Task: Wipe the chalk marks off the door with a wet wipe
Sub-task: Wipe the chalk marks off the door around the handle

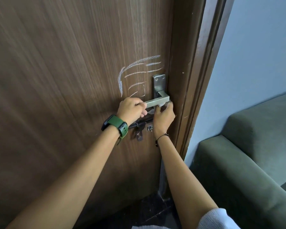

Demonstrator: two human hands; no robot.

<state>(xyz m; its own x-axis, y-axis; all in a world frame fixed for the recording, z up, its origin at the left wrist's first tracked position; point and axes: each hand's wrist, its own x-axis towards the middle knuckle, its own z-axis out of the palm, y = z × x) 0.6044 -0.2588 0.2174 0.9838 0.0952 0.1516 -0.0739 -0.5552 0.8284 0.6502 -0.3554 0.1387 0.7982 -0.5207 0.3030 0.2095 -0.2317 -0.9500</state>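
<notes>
White chalk marks (139, 75) run in curved and straight strokes over the brown wooden door (64, 80), just left of and above the metal lever handle (157, 100). My left hand (131, 109), with a green watch on its wrist, is closed around the free end of the lever. My right hand (163, 117) is under the lever near the door's edge, pinching a small white wet wipe (162, 105) that is mostly hidden by the fingers and the handle.
A dark sliding bolt (139, 125) with a hanging latch sits on the door below my hands. The door frame (196, 71) runs along the right. A grey-green sofa (254, 154) stands close by on the right against a pale blue wall.
</notes>
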